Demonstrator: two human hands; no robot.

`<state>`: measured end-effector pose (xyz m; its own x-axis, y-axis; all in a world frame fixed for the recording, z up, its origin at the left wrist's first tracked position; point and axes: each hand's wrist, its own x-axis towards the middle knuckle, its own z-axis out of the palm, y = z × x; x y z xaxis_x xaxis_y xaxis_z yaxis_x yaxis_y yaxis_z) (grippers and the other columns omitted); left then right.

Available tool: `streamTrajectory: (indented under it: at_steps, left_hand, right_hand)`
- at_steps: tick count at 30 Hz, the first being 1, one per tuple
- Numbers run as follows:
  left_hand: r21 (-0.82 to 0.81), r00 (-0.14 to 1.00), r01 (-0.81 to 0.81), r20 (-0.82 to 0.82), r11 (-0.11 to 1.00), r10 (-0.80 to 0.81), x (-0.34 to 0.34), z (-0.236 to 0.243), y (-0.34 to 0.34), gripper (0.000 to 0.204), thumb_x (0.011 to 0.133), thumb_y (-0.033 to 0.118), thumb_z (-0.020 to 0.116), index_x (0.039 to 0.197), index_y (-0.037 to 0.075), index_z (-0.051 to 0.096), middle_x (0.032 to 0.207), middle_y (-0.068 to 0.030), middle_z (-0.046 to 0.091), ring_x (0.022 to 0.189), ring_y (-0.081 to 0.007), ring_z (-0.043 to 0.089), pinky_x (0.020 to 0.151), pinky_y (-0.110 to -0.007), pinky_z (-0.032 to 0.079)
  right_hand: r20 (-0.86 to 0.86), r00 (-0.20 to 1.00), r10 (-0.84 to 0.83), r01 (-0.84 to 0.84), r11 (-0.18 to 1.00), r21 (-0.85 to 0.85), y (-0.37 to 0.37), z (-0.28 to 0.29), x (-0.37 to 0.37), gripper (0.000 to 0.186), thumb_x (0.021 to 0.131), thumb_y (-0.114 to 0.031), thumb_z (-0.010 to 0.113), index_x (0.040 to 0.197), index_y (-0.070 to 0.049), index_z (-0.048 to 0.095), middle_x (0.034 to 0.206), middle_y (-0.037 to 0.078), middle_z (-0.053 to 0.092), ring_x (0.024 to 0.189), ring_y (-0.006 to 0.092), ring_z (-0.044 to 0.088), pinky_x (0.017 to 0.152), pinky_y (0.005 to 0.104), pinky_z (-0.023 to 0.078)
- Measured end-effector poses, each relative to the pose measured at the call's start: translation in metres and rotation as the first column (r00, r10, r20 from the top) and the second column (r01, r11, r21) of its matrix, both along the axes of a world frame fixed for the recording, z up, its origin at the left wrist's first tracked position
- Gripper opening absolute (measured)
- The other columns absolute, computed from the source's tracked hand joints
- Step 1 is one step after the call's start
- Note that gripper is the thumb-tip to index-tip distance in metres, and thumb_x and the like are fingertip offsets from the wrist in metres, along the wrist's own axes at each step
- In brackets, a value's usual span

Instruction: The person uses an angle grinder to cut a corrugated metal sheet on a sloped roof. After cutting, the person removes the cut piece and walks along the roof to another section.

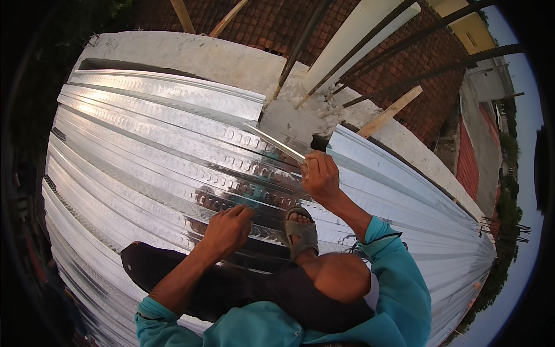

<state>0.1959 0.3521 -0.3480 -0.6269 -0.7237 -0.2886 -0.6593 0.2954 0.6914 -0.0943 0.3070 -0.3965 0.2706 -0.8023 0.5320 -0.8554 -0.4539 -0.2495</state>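
Note:
Gripped in my right hand (321,175) is a thin, pale, straight strip (276,143); its exact kind is unclear. It slants away to the far left over the shiny ribbed metal decking sheets (173,124), and its far tip lies near the cut edge of a sheet beside the concrete corner. My left hand (229,229) is low over the decking, left of my sandalled foot (302,231), with its fingers curled closed. Whatever those fingers might hold is hidden from view.
Bent ribbed steel rods (370,37) rise from the rough concrete corner (292,115) at the far side. A wooden piece (391,111) juts over the concrete edge beam (185,55). Beyond lies a tiled roof (272,23). More decking (404,179) spreads to the right.

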Motion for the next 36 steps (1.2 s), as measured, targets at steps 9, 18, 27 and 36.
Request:
streamTrajectory:
  at_steps: [9,18,27,36]
  left_hand:
    - [-0.119,0.997,-0.045,-0.068,0.992,0.037,0.009,0.012,0.016,0.025,0.086,0.012,0.065,0.11,0.008,0.059,0.11,-0.0142,0.065,0.095,-0.0379,0.066,0.079,-0.047,0.055]
    - [-0.148,0.993,0.019,-0.113,0.989,-0.036,-0.001,0.022,0.035,0.025,0.087,0.012,0.063,0.111,0.009,0.058,0.114,-0.0138,0.064,0.097,-0.0369,0.066,0.084,-0.046,0.053]
    - [-0.129,0.996,0.085,0.025,0.988,-0.082,-0.002,0.0,0.033,0.025,0.089,0.014,0.061,0.113,0.009,0.057,0.108,-0.0154,0.064,0.094,-0.0375,0.065,0.082,-0.048,0.053]
    - [0.461,0.758,-0.507,-0.163,0.728,0.631,0.063,0.067,0.038,0.033,0.091,0.02,0.064,0.118,0.001,0.064,0.113,-0.0149,0.067,0.097,-0.0245,0.067,0.083,-0.036,0.054]
  right_hand:
    - [0.417,0.729,-0.543,0.165,0.731,0.662,-0.08,-0.064,-0.127,0.027,0.074,-0.012,0.082,0.088,0.001,0.063,0.072,0.009,0.064,0.065,0.0133,0.056,0.062,0.0329,0.046]
    - [-0.293,0.948,0.122,-0.108,0.992,0.064,0.013,0.02,0.042,0.016,0.066,-0.003,0.063,0.079,-0.001,0.054,0.082,0.016,0.054,0.073,0.0307,0.058,0.069,0.0395,0.048]
    - [0.29,0.916,-0.277,0.13,0.888,0.441,-0.095,0.001,-0.079,0.024,0.078,-0.008,0.079,0.084,0.001,0.058,0.067,0.008,0.055,0.065,0.0176,0.057,0.058,0.0342,0.044]
    - [0.2,0.858,-0.474,0.275,0.751,0.6,-0.101,-0.034,-0.107,0.037,0.075,-0.022,0.081,0.1,0.0,0.065,0.082,0.015,0.068,0.074,0.0241,0.067,0.07,0.0379,0.051]
